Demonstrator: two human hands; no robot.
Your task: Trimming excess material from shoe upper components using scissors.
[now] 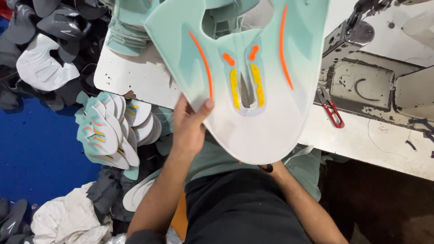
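We hold the mint and white shoe upper [246, 68] up over the white table [135, 77]; it looks light, thin and floppy, best pinched at its edge. Our left hand [190, 124] pinches that edge, thumb on top; our right hand [275, 168] is hidden beneath, grip untellable, red snips [332, 110] nearby.

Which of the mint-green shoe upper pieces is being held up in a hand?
The large shoe upper at centre, gripped by the left hand. The other uppers lie stacked: one stack at left, another stack on the table.
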